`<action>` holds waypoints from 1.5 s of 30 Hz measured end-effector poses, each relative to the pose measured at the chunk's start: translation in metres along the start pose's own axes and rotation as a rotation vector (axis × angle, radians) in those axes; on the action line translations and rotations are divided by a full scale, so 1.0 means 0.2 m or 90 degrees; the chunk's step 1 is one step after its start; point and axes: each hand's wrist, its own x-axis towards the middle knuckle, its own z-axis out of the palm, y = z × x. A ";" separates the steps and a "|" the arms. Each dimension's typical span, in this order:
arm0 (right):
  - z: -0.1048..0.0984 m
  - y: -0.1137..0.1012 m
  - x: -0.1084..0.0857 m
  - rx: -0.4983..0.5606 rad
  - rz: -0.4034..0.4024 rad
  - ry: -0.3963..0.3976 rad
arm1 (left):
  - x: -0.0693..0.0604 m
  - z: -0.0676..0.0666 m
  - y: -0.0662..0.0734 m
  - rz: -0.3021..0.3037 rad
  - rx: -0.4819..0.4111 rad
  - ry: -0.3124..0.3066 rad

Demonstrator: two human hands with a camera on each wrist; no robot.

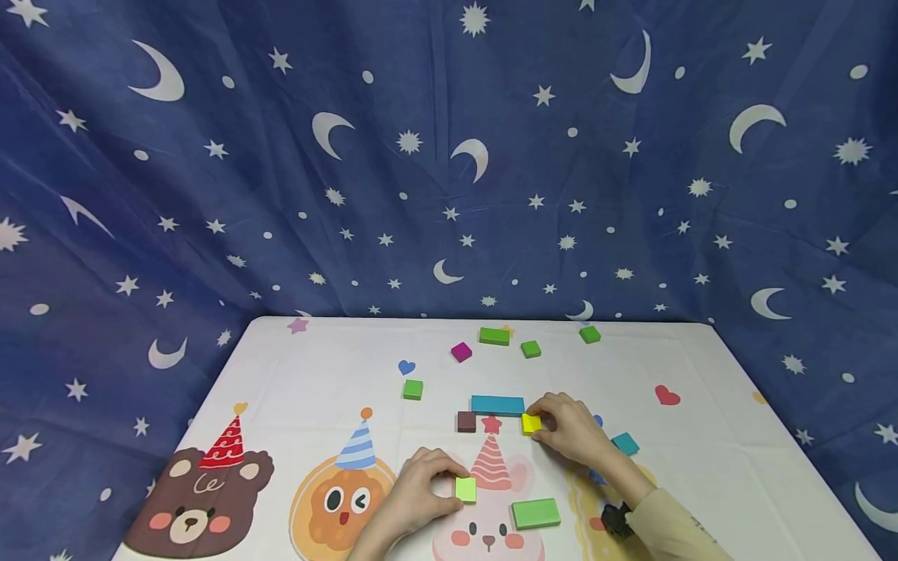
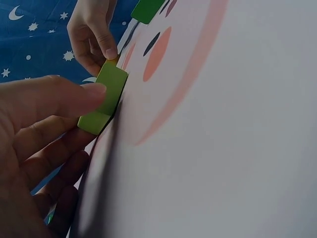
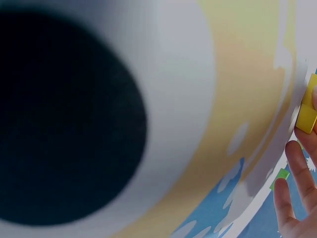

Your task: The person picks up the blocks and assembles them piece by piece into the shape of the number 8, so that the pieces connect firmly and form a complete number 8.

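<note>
In the head view my left hand (image 1: 421, 492) pinches a lime-green block (image 1: 466, 490) between thumb and fingers, over the printed rabbit. The left wrist view shows the thumb on one face of this green block (image 2: 115, 83). Farther back, my right hand (image 1: 571, 428) grips a yellow block (image 1: 531, 425) just below the right end of a long blue block (image 1: 497, 405). A dark brown block (image 1: 466, 421) lies beneath the left end of that blue block. Only the edge of the right wrist view catches the yellow block (image 3: 306, 118) and some fingers.
A longer green block (image 1: 536, 513) lies in front, between the hands. Near the right forearm sit a teal block (image 1: 625, 443) and a black object (image 1: 617, 520). Several green blocks and a magenta block (image 1: 461, 352) are scattered toward the back, before a blue starry curtain (image 1: 449, 171).
</note>
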 end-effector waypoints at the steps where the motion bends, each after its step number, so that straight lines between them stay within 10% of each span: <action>1: 0.00 0.00 0.00 0.000 0.001 0.000 | 0.00 0.00 0.00 -0.001 0.000 0.001; 20: 0.00 0.00 0.00 -0.005 -0.004 0.004 | 0.06 -0.04 0.01 -0.024 -0.045 0.023; 45: 0.01 0.00 0.00 -0.001 -0.005 0.001 | 0.18 0.06 0.03 -0.053 -0.058 0.181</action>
